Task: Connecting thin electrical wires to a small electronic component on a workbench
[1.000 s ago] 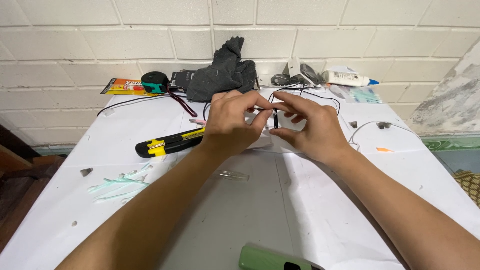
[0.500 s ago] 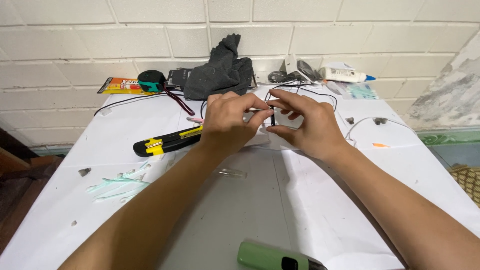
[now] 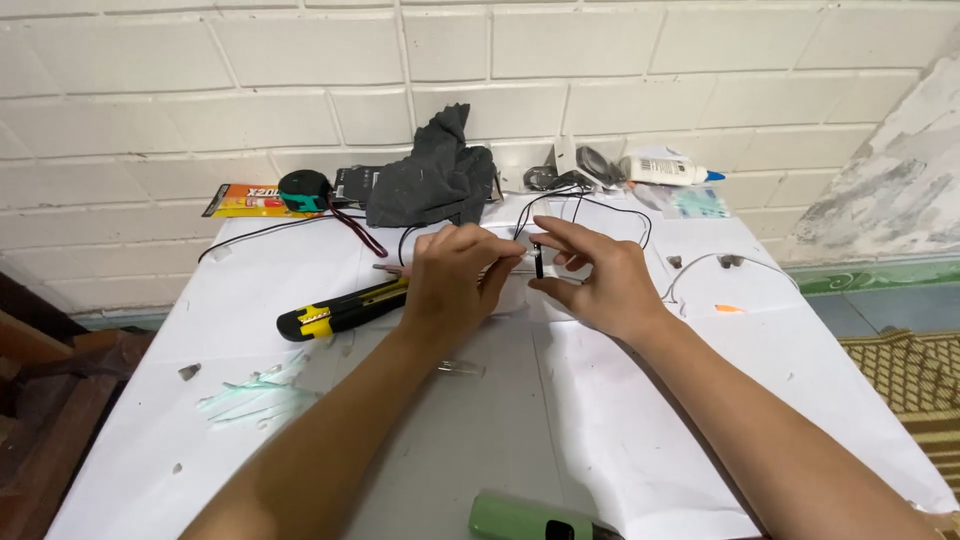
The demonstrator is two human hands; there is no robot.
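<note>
1. Held the small black part (image 3: 539,262) upright, pinched between thumb and forefinger of the right hand (image 3: 600,285), at the middle of the work and just above the table.
2. Looked like the fitting stage: joining that part to the thin black wire (image 3: 600,205), which looped up and away behind the pinch toward the wall.
3. Kept the right grip clenched on the part. Had the left hand (image 3: 455,280) bunched just beside it, fingertips almost touching the right ones, fingers curled in. Could not tell whether they truly gripped the wire end or only steadied it.
4. By judgement, called next for a steady right pinch and a fine, small motion from the left fingertips, with the loose wire loop kept from snagging.
5. Lay under the left wrist, just beside the grip: a yellow-and-black utility knife (image 3: 340,310), pointing toward the hands.
6. Sat nearer the body than the grip: a small clear plastic piece (image 3: 460,368) on the white paper-covered table (image 3: 620,420).
7. Trailed to the right of the grip, apart from it: a thin grey cord (image 3: 730,262) with small ends.
8. Stood beyond the grip, along the wall: a dark grey cloth (image 3: 435,180), a green-and-black tape measure (image 3: 303,190) and a white glue bottle (image 3: 665,170).
9. Showed at the near edge, well apart from the hands: a pale green tool (image 3: 530,520), partly cut off by the view.
</note>
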